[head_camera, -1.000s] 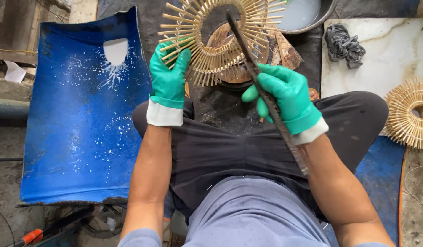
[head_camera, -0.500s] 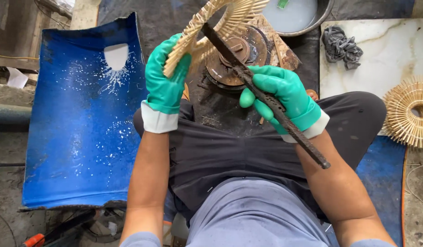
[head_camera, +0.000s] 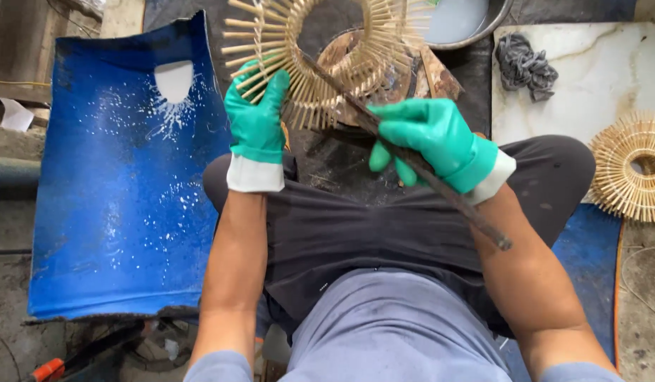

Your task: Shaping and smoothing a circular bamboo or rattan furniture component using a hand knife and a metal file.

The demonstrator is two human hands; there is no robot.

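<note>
Evidently steadying it for work, the left hand [head_camera: 255, 126] clenches the rim of a sunburst bamboo-stick ring [head_camera: 327, 64] raised over the lap, while the right hand [head_camera: 433, 141] grips a dark metal rod [head_camera: 412, 159], probably threaded through its spokes.

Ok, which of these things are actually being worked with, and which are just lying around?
In use:
left hand holding the bamboo stick ring
right hand gripping the dark rod

Lying about:
second bamboo ring
grey rag
blue plastic sheet
metal bowl
</note>
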